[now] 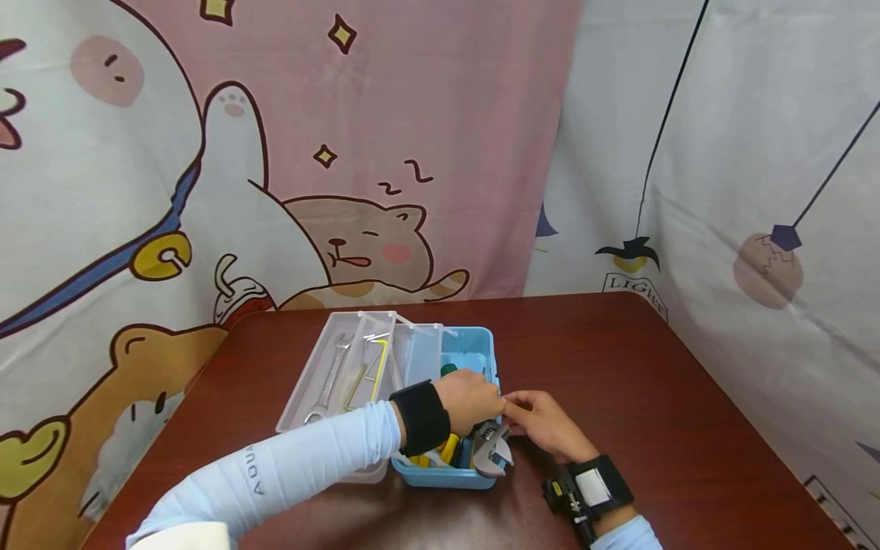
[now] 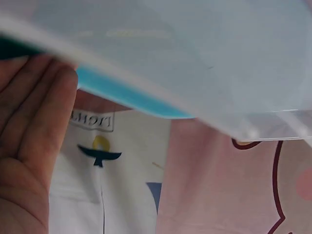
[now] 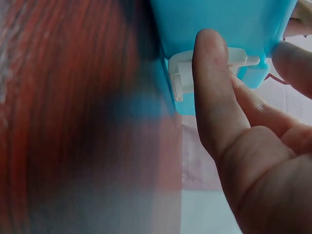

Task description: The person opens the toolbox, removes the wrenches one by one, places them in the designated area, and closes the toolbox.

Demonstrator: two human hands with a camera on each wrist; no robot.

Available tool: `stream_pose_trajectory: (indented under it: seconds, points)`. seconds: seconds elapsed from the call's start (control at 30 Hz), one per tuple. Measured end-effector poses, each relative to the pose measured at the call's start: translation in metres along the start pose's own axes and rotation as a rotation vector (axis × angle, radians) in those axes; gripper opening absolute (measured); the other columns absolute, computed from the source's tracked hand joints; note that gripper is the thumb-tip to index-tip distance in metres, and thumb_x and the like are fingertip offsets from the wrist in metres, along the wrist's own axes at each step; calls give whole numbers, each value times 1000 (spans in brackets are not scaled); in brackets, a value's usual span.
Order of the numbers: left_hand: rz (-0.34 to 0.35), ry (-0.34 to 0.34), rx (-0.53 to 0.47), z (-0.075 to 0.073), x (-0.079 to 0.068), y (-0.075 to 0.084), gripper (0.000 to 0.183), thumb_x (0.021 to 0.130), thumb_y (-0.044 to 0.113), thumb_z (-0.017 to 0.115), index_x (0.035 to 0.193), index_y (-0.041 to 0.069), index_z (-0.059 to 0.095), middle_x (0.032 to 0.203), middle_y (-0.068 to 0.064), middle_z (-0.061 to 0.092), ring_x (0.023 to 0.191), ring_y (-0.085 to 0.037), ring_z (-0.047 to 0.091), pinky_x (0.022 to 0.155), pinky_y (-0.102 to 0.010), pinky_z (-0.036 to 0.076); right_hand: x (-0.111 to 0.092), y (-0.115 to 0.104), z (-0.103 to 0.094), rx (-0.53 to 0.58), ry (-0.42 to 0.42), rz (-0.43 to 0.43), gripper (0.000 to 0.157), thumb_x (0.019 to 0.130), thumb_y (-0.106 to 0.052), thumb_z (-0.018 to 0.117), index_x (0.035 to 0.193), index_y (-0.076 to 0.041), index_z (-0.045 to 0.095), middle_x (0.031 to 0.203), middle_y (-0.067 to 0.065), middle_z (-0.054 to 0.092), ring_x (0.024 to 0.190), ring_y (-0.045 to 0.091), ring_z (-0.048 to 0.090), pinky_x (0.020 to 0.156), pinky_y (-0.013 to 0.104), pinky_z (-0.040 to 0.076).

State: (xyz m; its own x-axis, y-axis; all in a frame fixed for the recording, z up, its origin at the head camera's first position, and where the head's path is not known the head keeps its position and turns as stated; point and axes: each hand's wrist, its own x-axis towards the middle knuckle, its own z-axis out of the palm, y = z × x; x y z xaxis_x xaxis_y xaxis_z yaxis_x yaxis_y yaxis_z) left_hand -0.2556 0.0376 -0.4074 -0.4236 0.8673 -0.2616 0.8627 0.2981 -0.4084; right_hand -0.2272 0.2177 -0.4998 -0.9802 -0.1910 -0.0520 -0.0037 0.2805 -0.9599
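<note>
In the head view a blue toolbox (image 1: 443,479) stands on the table. My left hand (image 1: 469,399) reaches over it, its fingertips by the right rim; whether they grip is hidden. The left wrist view shows the fingers (image 2: 36,107) under a pale translucent panel (image 2: 195,53). Outside the right wall, my right hand (image 1: 546,425) holds a white latch (image 3: 183,73), thumb on its face and other fingers around it. An adjustable wrench (image 1: 491,449) lies at the box's near right corner, beside yellow-handled tools (image 1: 450,448).
Left of the box, a translucent lid (image 1: 302,397) lies folded open with a combination wrench (image 1: 330,378) and hex keys (image 1: 380,367) in it. The brown table (image 1: 660,428) extends to the right. A printed curtain (image 1: 467,137) hangs behind.
</note>
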Motion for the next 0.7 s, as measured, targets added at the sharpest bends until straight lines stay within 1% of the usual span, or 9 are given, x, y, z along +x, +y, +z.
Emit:
stream_pose_trajectory:
  seconds: [0.07,0.13,0.23,0.3,0.37,0.43,0.5,0.6,0.7]
  points:
    - [-2,14,-23,-6,-1,1,40,84,35,89,120,26,76,94,9,72,74,-8,63,69,-21,56,0,0,-1,-46,8,-20,30,105,-20,61,119,5,72,99,7,71,87,16,66,74,32,60]
    - [-4,30,-44,-12,-3,1,42,83,36,89,122,27,76,95,9,72,74,-8,63,68,-22,56,1,1,-2,-88,14,-30,28,105,-21,61,115,2,74,92,4,69,80,15,62,68,29,55]
    - [-12,64,-119,-18,-7,1,41,84,34,89,123,26,76,94,9,73,72,-7,62,67,-21,54,2,1,-3,-131,19,-42,23,104,-18,62,112,-1,75,85,2,65,67,13,53,59,27,45]
    - [-17,95,-180,-23,-10,0,41,83,31,89,122,25,77,93,10,73,69,-7,59,64,-20,52,2,1,-3,-132,22,-46,22,104,-17,62,112,-1,75,84,2,63,64,13,49,57,26,41]
    - [-13,140,-238,-27,-13,-2,40,83,26,89,121,21,77,90,10,72,65,-6,56,60,-18,49,2,1,-3,-115,21,-49,22,103,-13,60,113,1,74,84,2,62,65,14,50,57,25,41]
    - [-6,190,-278,-31,-16,-2,37,83,23,89,118,18,78,87,9,72,63,-5,55,58,-18,47,0,0,-3,-78,14,-50,22,103,-11,59,113,3,73,86,3,64,69,15,55,59,25,44]
    - [3,234,-315,-35,-20,-3,36,83,21,89,116,16,78,86,9,71,63,-4,55,58,-17,47,0,0,-3,-58,13,-45,21,103,-11,58,109,4,72,82,4,63,71,17,58,60,26,47]
    - [13,294,-364,-40,-27,-3,32,81,20,91,109,15,78,86,9,72,65,-3,58,60,-16,48,-1,0,-2,-45,20,-41,18,102,-10,59,104,4,71,78,4,62,69,18,59,59,28,49]
    - [18,352,-404,-44,-34,-3,28,79,17,91,103,15,76,82,9,71,63,-2,58,58,-17,46,-1,1,-1,-50,35,-38,17,101,-10,61,101,4,71,75,3,61,67,17,58,58,28,48]
